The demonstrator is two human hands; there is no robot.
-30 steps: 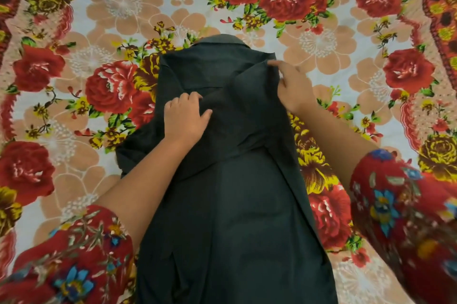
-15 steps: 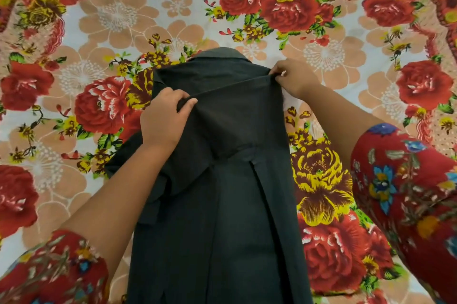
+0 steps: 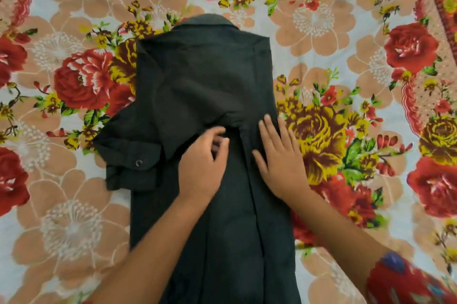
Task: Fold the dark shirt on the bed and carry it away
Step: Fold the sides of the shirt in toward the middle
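The dark shirt [image 3: 197, 86] lies face down on the floral bed sheet [image 3: 346, 31], collar at the far end, both sides folded in to a narrow strip. One cuffed sleeve with a button [image 3: 131, 165] sticks out to the left. My left hand [image 3: 201, 167] sits at mid-shirt, fingers curled and pinching the bunched cloth where the sleeve fold ends. Just to its right, my right hand [image 3: 279, 157] rests flat on the shirt with straight fingers, near the right folded edge.
The sheet with red and yellow roses spreads on all sides of the shirt. A darker patterned border [image 3: 445, 6] runs along the far right. My red floral sleeve [image 3: 405, 281] shows at the lower right.
Both hands have come down from the shirt's shoulders to its middle. The sleeve fold they held up now lies flat across the back, and the right hand has let go.
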